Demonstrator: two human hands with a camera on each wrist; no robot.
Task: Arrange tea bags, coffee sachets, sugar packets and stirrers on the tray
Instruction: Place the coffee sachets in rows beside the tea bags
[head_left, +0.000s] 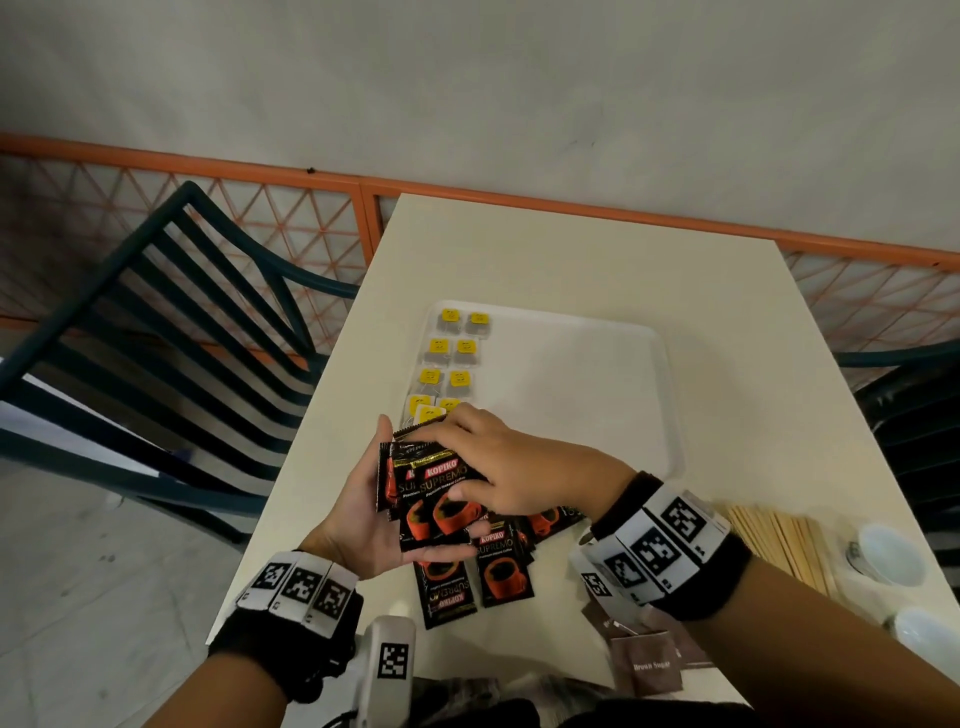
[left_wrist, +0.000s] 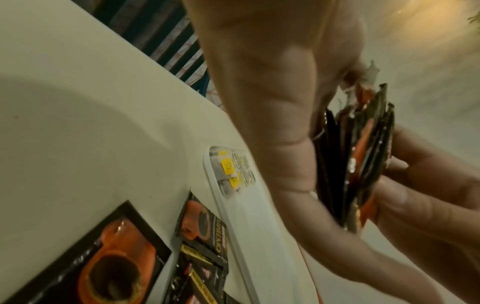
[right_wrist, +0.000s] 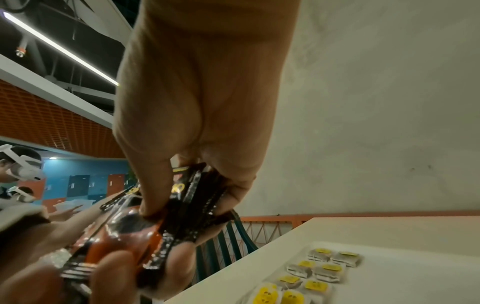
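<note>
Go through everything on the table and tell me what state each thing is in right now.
Tray: tea bags in two columns at its left, rest bare.
Held coffee sachets: sealed, stacked in left hand, pinched by right hand.
Loose coffee sachets: on table.
Stirrers: on table.
Sugar packets: on table.

Both my wrists wear black wristbands (head_left: 727, 582) with white blocks of black-and-white square tags (head_left: 657, 545); the left one (head_left: 301, 590) has three tags in a row. Forearms are bare, no sleeves.
</note>
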